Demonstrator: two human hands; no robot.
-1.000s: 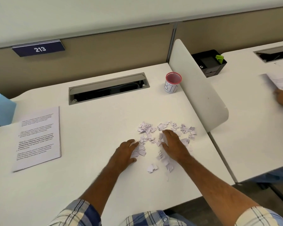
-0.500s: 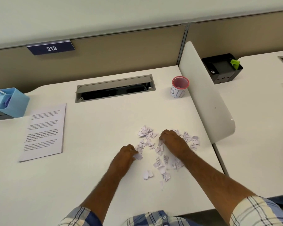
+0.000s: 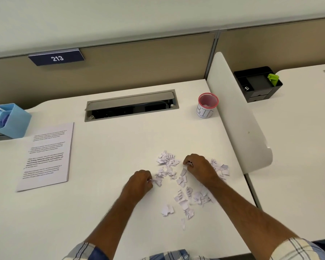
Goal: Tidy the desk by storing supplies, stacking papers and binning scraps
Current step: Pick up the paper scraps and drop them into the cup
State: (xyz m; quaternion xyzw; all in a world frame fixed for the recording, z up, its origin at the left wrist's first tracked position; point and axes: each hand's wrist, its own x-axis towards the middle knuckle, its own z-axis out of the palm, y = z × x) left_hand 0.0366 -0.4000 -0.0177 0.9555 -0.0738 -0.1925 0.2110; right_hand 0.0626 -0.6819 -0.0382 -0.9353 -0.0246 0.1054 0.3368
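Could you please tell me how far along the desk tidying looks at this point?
Mostly done: the papers lie in one stack and pens sit in the blue organiser. In hand: the left hand and right hand are curled on paper scraps, gathering them. Left: most scraps lie scattered on the desk; the cup marked BIN holds only a few.

A pale blue organizer [image 3: 13,121] sits at the left edge. The white cup [image 3: 206,106] has a pink-red rim. The black tray [image 3: 257,84] at upper right holds a lime-green item [image 3: 273,78]. Blue-and-white plaid sleeves [image 3: 86,250] fill the bottom.
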